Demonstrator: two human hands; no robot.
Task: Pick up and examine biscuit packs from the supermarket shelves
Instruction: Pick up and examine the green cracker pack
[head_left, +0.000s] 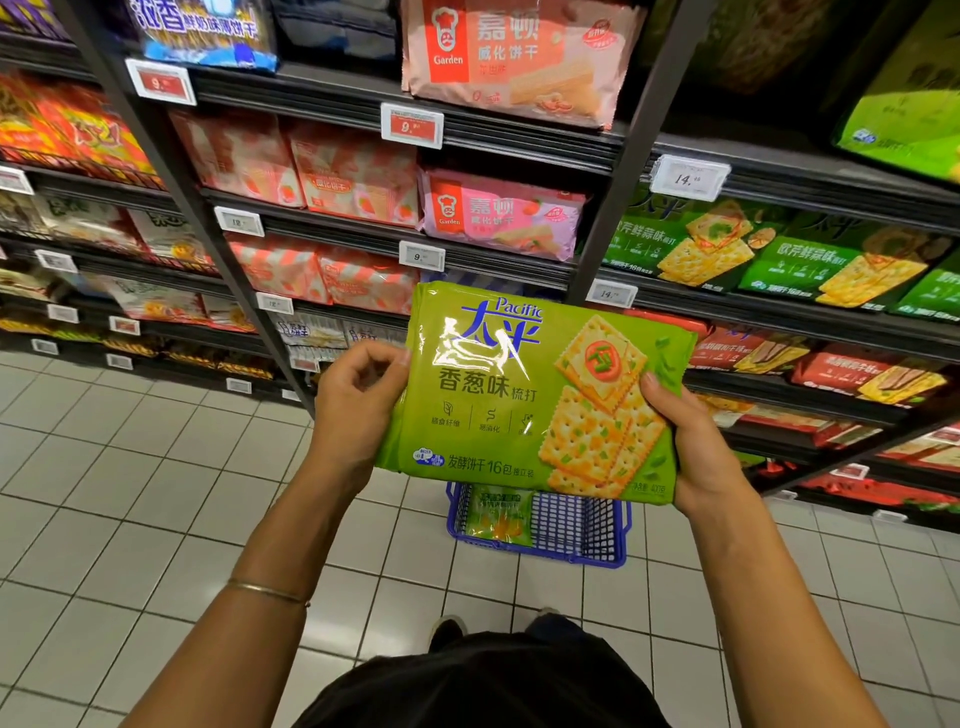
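- A thin bracelet (265, 590) sits on the left forearm, nearest the viewer.
- The left hand (357, 405) grips the left edge of the pack, its fingers (363, 364) curled tight against the wrapper.
- The right hand (693, 447) holds the right edge. The thumb lies on the front face and the remaining fingers are hidden behind the pack.
- The green biscuit pack (498, 395) is held face up between both hands, clear of the shelves, at chest height above the floor. It is marked "Pacific", "太平", "香葱味 梳打" and "发酵饼干 16包", with square crackers pictured.
- A blue basket (587, 525) stands on the tiled floor (156, 493) directly below the pack. It contains a small green packet (500, 517) whose lettering is unreadable.
- The dark shelves (332, 231) stand beyond.
- The middle bay holds a pink wafer pack (501, 215) branded "Garden", "嘉顿", with a price tag (422, 255) below it reading "9".
- A salmon pack (519, 52) higher up is also marked "Garden", "嘉顿 威化饼干".
- The right bay holds dark green cracker packs (701, 249) under a tag (688, 179) reading "14."; the smaller digits are illegible.
- Red cracker packs (748, 353) lie on the shelf below.
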